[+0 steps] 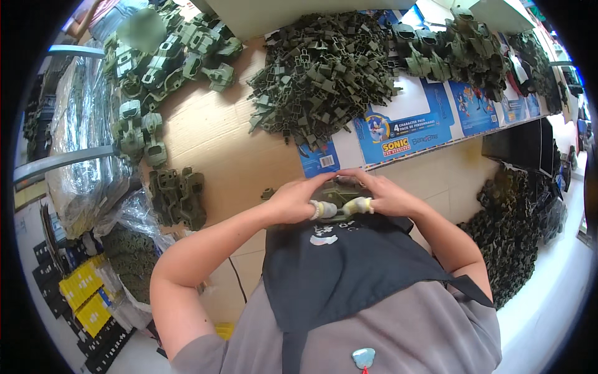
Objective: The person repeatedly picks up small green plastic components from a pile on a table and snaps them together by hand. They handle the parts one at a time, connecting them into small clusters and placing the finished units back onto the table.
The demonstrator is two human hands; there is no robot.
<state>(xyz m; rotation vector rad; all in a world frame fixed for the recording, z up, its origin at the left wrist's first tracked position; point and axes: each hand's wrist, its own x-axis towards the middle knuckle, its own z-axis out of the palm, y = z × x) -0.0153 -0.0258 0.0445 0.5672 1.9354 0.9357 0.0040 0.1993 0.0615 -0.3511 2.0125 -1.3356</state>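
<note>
An olive-green moulded plastic shell (341,191) is held close against the dark apron, at the near edge of the table. My left hand (294,198) grips it from the left, and my right hand (387,197) from the right. Both sets of fingers curl over its far side, with the fingertips almost meeting. The thumbs press on its near side, each wrapped in a whitish-yellow cover. Much of the shell is hidden by the hands. Beyond them rises a large heap of small olive-green plastic parts (327,78).
Similar larger shells (177,196) stand on the cardboard (215,134) at left, with more at far left and far right. Blue printed card sheets (414,124) lie under the heap. Bagged parts (507,237) fill the right side. Yellow and black items (87,290) sit lower left.
</note>
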